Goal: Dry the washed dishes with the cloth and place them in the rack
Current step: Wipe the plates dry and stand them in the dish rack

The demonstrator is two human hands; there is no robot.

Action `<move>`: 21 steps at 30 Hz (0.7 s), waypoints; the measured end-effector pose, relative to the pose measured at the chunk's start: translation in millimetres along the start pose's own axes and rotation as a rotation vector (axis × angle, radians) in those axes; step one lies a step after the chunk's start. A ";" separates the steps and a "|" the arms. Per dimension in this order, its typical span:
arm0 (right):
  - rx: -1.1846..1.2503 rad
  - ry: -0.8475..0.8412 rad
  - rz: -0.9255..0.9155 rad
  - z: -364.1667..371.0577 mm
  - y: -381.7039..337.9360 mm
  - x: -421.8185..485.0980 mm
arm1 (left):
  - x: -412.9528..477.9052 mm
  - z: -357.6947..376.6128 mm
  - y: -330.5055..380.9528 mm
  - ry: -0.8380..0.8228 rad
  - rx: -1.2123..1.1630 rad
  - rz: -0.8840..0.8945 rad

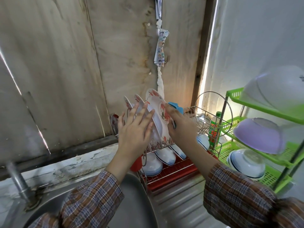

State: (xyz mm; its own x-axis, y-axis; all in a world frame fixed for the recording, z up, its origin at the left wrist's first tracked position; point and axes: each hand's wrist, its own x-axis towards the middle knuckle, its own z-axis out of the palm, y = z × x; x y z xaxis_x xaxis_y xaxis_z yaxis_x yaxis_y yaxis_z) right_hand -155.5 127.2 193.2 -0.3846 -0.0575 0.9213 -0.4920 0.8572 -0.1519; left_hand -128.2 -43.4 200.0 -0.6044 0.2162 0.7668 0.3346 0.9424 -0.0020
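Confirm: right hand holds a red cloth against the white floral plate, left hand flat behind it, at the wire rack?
No, the head view shows the cloth is blue, not red. The right hand holds it against the white floral plate, left hand flat behind it, at the metal wire rack.

the upper tier of the rack (194, 112) was crowded at its left end: two standing plates (127, 102), and just beside them the flowered plate (158, 111), gripped by the right hand (179, 124) with the left hand (134, 127) flat against its back. rightward the upper wires lay open. bowls (164, 155) filled the lower tier. a green bottle (215, 127) and green shelf (230, 97) walled the right side; a knotted cloth (161, 51) hung down behind the plates.
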 end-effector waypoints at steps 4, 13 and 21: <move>-0.008 0.029 -0.032 13.9 5.7 -9.0 | -0.2 1.5 -1.7 0.016 0.033 0.009; 0.149 -0.095 -0.040 15.1 13.7 -29.9 | -0.8 -1.7 -6.5 0.010 0.118 0.077; 0.126 -0.297 0.045 -12.1 4.6 -28.6 | -20.6 -14.4 -2.9 -0.040 0.115 0.056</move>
State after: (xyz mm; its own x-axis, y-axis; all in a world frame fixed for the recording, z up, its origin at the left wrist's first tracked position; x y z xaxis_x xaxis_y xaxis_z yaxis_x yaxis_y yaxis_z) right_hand -137.4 139.0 170.6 -0.6102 -0.1834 0.7707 -0.5547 0.7935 -0.2504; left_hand -106.3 -54.3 193.5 -0.6162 0.2775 0.7371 0.2854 0.9509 -0.1194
